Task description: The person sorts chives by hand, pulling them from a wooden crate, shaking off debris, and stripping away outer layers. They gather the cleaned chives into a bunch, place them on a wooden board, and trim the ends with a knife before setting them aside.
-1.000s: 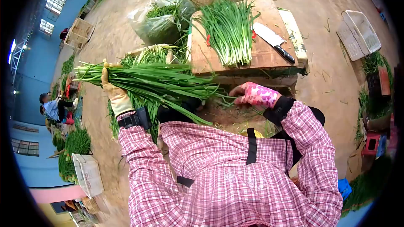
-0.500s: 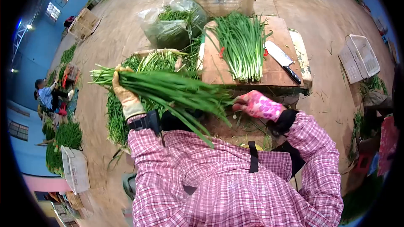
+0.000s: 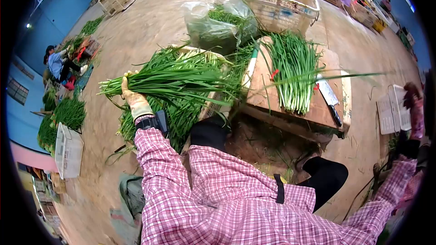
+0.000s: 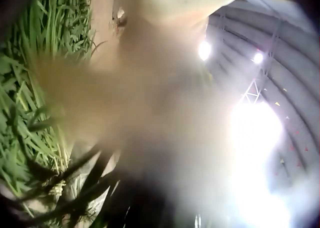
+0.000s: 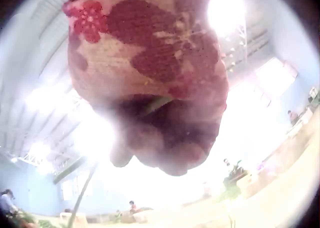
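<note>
My gloved left hand (image 3: 134, 99) grips a bunch of garlic chives (image 3: 175, 78) near the pale stem ends, with the leaves fanning out to the right over a chive pile (image 3: 175, 120). Blur covers most of the left wrist view. Far out to the right is my right hand (image 3: 412, 104) in a pink flowered glove. Its fingers curl round a thin green leaf (image 5: 160, 104) in the right wrist view. A long blurred leaf (image 3: 338, 77) streaks across the head view toward that hand.
A board (image 3: 263, 94) on a low stand holds another chive bundle (image 3: 295, 72) with red ties and a knife (image 3: 329, 96). Behind are a plastic bag of greens (image 3: 209, 29) and a crate (image 3: 281, 11). Another crate (image 3: 390, 111) stands near the right hand.
My right hand has swung from the leaf tips out to the far right. The left hand still grips the bunch, and the head view has shifted.
</note>
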A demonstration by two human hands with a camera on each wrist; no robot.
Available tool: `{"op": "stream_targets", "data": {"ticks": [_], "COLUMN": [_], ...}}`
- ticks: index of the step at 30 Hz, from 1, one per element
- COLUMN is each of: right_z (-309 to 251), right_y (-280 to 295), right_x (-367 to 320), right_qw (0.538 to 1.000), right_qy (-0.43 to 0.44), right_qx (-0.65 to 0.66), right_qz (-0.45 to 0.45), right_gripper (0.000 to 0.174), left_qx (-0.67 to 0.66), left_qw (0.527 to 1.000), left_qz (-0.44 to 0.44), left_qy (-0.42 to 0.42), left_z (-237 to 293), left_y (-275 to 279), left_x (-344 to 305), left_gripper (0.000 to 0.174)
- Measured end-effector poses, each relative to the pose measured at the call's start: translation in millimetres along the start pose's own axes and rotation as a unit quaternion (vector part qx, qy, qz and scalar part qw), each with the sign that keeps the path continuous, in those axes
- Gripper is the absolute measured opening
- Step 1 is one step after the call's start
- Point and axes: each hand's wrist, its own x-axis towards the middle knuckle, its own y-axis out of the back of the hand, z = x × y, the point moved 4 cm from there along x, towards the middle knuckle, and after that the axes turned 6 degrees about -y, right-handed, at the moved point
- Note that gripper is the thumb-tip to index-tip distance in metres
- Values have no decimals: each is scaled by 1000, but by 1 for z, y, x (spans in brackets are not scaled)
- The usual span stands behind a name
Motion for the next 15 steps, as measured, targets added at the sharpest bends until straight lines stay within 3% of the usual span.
{"op": "stream_targets", "data": {"ticks": [3, 6, 11, 12, 13, 15], "right_z": [-100, -143, -131, -123, -108, -71], "right_y": [14, -8, -71, -95, -121, -188], "right_x": [34, 84, 164, 170, 168, 153], "right_qw": [995, 985, 971, 970, 971, 976], "right_qy": [79, 119, 131, 127, 120, 99], "right_qx": [-30, -90, -189, -202, -204, -163], "right_qz": [53, 85, 73, 55, 23, -108], "right_gripper": [28, 27, 31, 33, 34, 38], "left_qx": [5, -22, 43, 112, 177, 80], "left_qw": [1000, 999, 995, 986, 970, 979], "left_qz": [18, -25, -74, -103, -133, -185], "left_qy": [-20, -16, -43, -74, -99, -36], "left_z": [-3, -17, -13, -5, -1, 14], "left_y": [-7, -19, -92, -113, -130, -145], "left_x": [-1, 14, 8, 3, -5, 15], "left_gripper": [9, 9, 11, 13, 15, 19]}}
